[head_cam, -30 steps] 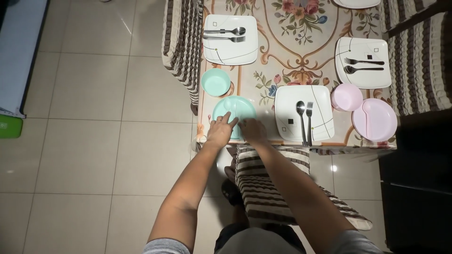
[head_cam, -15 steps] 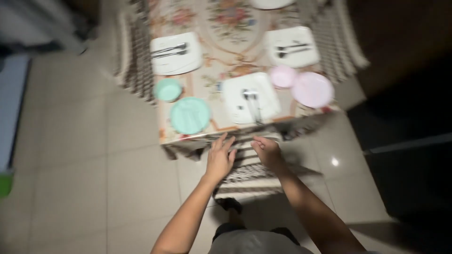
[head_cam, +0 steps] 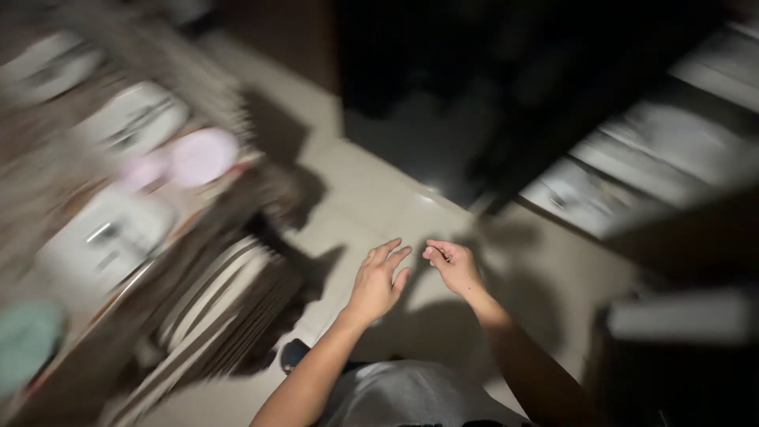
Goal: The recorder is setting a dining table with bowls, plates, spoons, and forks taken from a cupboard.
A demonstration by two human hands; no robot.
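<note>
— What are the hands doing?
— Both hang empty over the tiled floor (head_cam: 371, 198). The left hand (head_cam: 378, 281) is spread flat, grasping nothing; the right hand (head_cam: 452, 266) is loosely curled, palm up, also empty.
— And what's nearest?
— A striped chair cushion (head_cam: 225, 304) lies just left of them. Beyond it, blurred, the surface (head_cam: 59, 170) carries a pink plate (head_cam: 203, 156), white plates and a green plate (head_cam: 25, 341).

No packages, labels, signs, screens visible; view blurred.
</note>
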